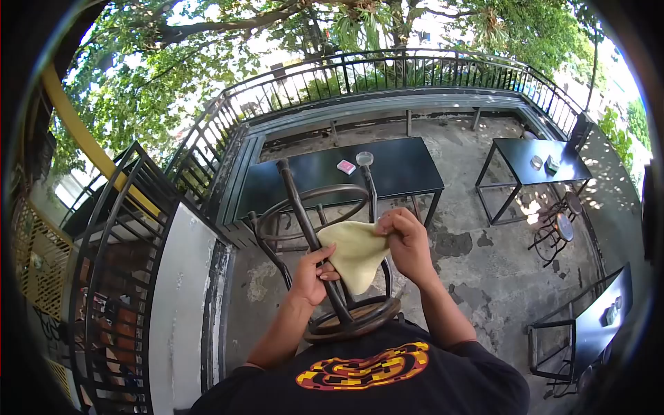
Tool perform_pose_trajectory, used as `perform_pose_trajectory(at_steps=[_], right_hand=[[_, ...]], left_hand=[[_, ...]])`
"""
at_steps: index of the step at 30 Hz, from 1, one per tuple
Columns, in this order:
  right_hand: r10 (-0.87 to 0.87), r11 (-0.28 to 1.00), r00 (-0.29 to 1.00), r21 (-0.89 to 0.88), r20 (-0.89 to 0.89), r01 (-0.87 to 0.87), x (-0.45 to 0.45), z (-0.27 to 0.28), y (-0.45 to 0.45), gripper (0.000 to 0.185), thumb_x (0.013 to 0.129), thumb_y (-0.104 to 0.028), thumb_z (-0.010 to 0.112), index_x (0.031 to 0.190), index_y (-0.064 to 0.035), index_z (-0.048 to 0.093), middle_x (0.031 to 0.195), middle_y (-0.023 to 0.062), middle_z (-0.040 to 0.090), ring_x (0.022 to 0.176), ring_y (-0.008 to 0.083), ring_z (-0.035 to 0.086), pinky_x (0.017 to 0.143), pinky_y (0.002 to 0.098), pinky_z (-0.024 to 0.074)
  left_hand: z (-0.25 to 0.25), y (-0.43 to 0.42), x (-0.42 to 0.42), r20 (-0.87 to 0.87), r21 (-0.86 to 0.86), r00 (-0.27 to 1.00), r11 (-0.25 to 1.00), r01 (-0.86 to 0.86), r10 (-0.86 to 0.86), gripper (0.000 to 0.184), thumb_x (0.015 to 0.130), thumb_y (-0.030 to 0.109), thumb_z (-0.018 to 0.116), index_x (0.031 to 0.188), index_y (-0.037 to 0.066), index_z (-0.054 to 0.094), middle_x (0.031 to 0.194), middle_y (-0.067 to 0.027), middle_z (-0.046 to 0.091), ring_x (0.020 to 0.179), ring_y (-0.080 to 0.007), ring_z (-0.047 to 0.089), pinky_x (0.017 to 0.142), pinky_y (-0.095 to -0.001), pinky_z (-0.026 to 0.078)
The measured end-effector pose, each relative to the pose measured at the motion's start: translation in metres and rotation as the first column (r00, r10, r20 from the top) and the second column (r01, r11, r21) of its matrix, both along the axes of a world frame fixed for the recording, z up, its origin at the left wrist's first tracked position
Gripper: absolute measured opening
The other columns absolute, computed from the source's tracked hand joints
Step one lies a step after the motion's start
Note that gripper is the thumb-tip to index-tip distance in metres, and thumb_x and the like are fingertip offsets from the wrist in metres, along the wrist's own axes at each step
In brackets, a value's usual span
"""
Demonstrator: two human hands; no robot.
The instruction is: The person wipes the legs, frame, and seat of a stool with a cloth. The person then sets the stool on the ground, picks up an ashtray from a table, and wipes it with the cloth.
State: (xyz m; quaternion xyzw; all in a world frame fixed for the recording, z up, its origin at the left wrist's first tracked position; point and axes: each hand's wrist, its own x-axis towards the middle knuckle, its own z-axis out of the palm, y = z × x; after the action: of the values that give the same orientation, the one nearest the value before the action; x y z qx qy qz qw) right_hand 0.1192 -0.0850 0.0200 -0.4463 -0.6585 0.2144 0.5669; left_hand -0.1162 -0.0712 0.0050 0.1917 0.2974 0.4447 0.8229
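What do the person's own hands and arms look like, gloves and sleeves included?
The left hand and right hand are bare, without gloves. The forearms are uncovered, with no watch visible. Short black sleeves belong to a black T-shirt with a looping red, yellow and black print.

Two hands: one left hand (315,277), one right hand (404,243). One pale yellow cloth (354,254). One upturned round stool (354,318) with four legs. Three black desks: one long desk (408,162), one smaller desk (536,153), and one lower-right desk (595,335). At right, two round stools (564,227) are clearly countable; others toward the lower-right edge are too dark to count. Two ashtrays (364,159). One red-and-white pack (346,167). Items on the lower-right desk are too blurred to count.
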Motion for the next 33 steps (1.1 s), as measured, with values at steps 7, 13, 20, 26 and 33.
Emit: perform_pose_trajectory(at_steps=[7,13,20,26,33], right_hand=[[0.286,0.881,0.89,-0.463,0.356,-0.098,-0.02,-0.033,-0.002,0.022,0.086,-0.004,0.058,0.103,-0.0052,0.072,0.113,0.0149,0.068,0.1,0.0387,0.066,0.088,0.0448,0.0532],[0.228,0.973,0.908,-0.062,0.351,-0.221,-0.055,-0.085,0.019,0.046,0.083,-0.036,0.079,0.114,-0.0044,0.066,0.113,0.0274,0.06,0.101,0.0466,0.06,0.094,0.0507,0.0479],[0.379,0.76,0.869,-0.43,-0.318,-0.488,-0.052,-0.069,0.02,0.039,0.089,-0.035,0.076,0.113,-0.0034,0.07,0.093,0.0084,0.07,0.087,0.0243,0.068,0.083,0.0355,0.0533],[0.213,0.494,0.461,-0.312,-0.862,-0.812,-0.04,-0.028,0.019,0.031,0.102,-0.017,0.045,0.119,-0.0015,0.066,0.111,0.0095,0.07,0.098,0.019,0.069,0.089,0.0332,0.0552],[0.082,0.62,0.122,-0.045,-0.989,-0.783,-0.037,-0.061,0.045,0.05,0.088,-0.002,0.035,0.135,0.0075,0.049,0.122,0.0205,0.065,0.114,0.0352,0.064,0.107,0.0453,0.0481]], left_hand=[[-0.002,0.002,0.005,-0.1,-0.031,0.995,0.999,-0.016,0.013,0.009,0.095,0.009,0.067,0.097,0.012,0.059,0.076,0.0077,0.05,0.051,0.0009,0.034,0.045,-0.017,0.029],[0.004,0.003,0.02,-0.112,0.021,0.985,0.991,0.132,-0.129,0.011,0.095,0.012,0.069,0.099,0.011,0.059,0.078,0.0063,0.053,0.051,0.0007,0.036,0.045,-0.0176,0.029],[0.024,0.0,0.024,-0.233,0.092,0.956,0.974,0.205,-0.179,0.012,0.095,0.013,0.068,0.104,0.015,0.059,0.083,0.0044,0.055,0.051,0.0011,0.034,0.045,-0.0167,0.028],[0.022,0.006,0.019,-0.235,0.066,0.955,0.977,0.204,-0.183,0.028,0.095,0.012,0.067,0.121,0.017,0.062,0.087,0.006,0.056,0.052,0.0007,0.032,0.046,-0.016,0.027],[0.021,0.005,0.024,-0.217,0.09,0.953,0.968,0.234,-0.211,0.036,0.096,0.014,0.068,0.131,0.014,0.061,0.086,0.0072,0.054,0.052,0.0006,0.032,0.047,-0.0172,0.027]])
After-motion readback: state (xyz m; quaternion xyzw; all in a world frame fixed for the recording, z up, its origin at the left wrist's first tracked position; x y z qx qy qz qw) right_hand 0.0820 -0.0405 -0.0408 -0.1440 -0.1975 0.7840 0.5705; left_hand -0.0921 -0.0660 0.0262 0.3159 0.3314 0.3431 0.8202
